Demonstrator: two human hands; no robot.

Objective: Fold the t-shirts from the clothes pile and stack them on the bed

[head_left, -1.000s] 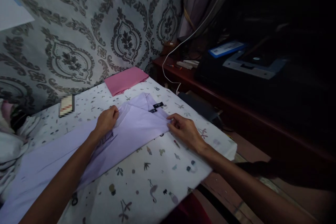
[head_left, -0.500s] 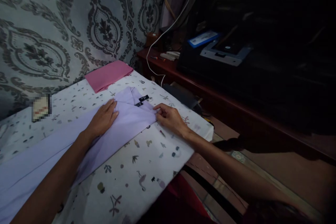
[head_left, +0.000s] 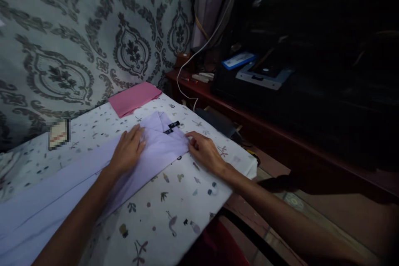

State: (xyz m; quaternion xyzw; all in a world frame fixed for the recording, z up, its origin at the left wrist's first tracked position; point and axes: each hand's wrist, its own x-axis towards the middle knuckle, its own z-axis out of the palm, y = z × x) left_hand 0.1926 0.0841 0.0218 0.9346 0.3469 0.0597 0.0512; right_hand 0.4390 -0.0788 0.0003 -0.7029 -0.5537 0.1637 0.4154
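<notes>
On the desk [head_left: 190, 193], lilac garment [head_left: 162, 145] is lying flat; left hand [head_left: 129, 151] is resting palm-down, fingers extended; right hand [head_left: 206, 156] is touching its edge, fingers half-curled, grip unclear; probably smoothing, next needing even tension.

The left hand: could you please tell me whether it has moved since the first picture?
Yes: against the still pink cloth, the left hand has moved rightward in view, over the lilac garment, nearer its black labels.
</notes>
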